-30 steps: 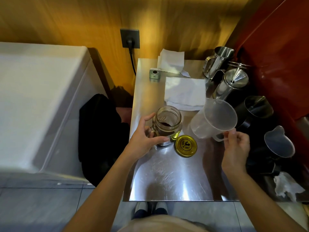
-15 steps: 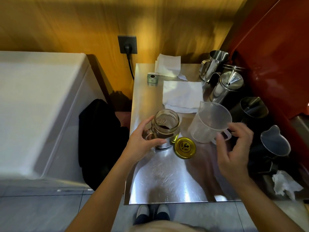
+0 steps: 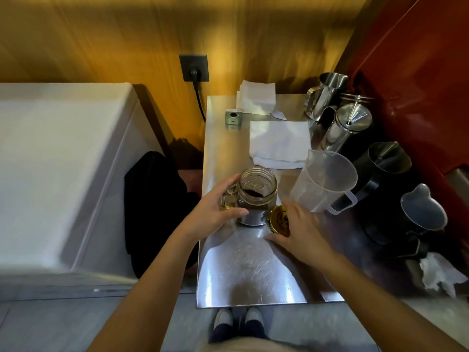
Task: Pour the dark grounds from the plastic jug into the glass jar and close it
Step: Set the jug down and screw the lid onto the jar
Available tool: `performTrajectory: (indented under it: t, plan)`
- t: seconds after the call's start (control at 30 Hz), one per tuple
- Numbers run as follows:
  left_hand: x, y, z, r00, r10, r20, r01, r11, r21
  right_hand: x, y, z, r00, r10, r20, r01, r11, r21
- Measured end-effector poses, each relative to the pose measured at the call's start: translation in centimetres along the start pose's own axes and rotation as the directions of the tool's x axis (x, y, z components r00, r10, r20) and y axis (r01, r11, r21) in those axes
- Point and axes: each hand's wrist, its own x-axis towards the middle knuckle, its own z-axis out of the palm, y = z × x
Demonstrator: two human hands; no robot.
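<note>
— What's the setting?
— A steel table against a wooden wall, white cloths at its far end, metal pitchers along the right edge.
— Nearest the person?
— The right hand, fingers spread and loose, lies over the gold lid on the table. I cannot tell whether it grips the lid.
— And the left hand?
— Wrapped around the left side of the glass jar, by its handle. The jar stands upright and uncapped just left of the lid, dark grounds inside.
— The plastic jug?
— Farther right, standing on the table, looking empty, no hand on it.
</note>
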Motion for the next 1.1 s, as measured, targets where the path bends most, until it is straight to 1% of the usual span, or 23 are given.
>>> performTrajectory:
  t: [0.13,0.23,0.3,0.4,0.5,0.6,0.7,0.77,0.83,0.93,1.0,1.1]
  plan:
    - [0.1,0.1,-0.1,1.000,0.011,-0.020,-0.011,1.000,0.002,0.1,-0.1,-0.3,0.999,0.044,-0.020,-0.044,0.999,-0.013]
    - [0.0,-0.3,0.2,1.000,0.015,-0.020,-0.015,0.999,0.030,-0.2,-0.5,-2.1,0.998,0.062,-0.022,-0.059,0.993,0.100]
    - [0.1,-0.3,0.4,0.999,0.005,-0.034,-0.004,0.999,0.039,-0.8,-0.9,-4.2,0.997,0.050,-0.056,-0.039,0.979,0.198]
    - [0.4,-0.4,0.6,0.999,0.005,-0.051,-0.002,0.999,0.053,-1.2,-1.8,-7.9,0.990,0.026,-0.137,0.008,0.969,0.246]
    - [0.6,-0.2,0.8,0.998,-0.002,-0.065,0.005,0.999,0.048,-1.1,-2.9,-11.0,0.985,0.010,-0.173,0.051,0.937,0.346]
    - [0.6,-0.1,0.9,0.998,-0.015,-0.057,0.018,0.999,0.046,0.1,-4.3,-12.6,0.983,-0.039,-0.180,0.100,0.935,0.341]
    - [0.5,0.3,0.8,0.999,-0.015,-0.039,0.015,1.000,0.007,2.1,-5.6,-13.1,0.986,-0.134,-0.102,0.156,0.955,0.250]
    - [0.6,0.4,0.7,1.000,-0.012,-0.024,0.012,1.000,0.003,3.3,-6.2,-13.1,0.974,-0.227,-0.012,0.225,0.956,0.186]
    - [0.7,0.4,0.5,1.000,-0.020,-0.006,0.020,1.000,0.014,4.0,-6.4,-13.1,0.947,-0.306,0.098,0.287,0.943,0.170]
    - [0.9,0.0,0.4,1.000,-0.028,0.010,0.028,0.998,0.055,4.9,-6.4,-13.1,0.906,-0.345,0.244,0.321,0.938,0.132]
    - [1.0,-0.2,0.3,0.999,-0.034,0.013,0.033,0.997,0.076,5.5,-6.5,-13.1,0.886,-0.362,0.289,0.347,0.932,0.104]
    - [1.1,-0.1,0.3,0.999,-0.025,0.035,0.023,0.999,0.047,6.3,-6.7,-13.5,0.858,-0.396,0.326,0.375,0.918,0.129]
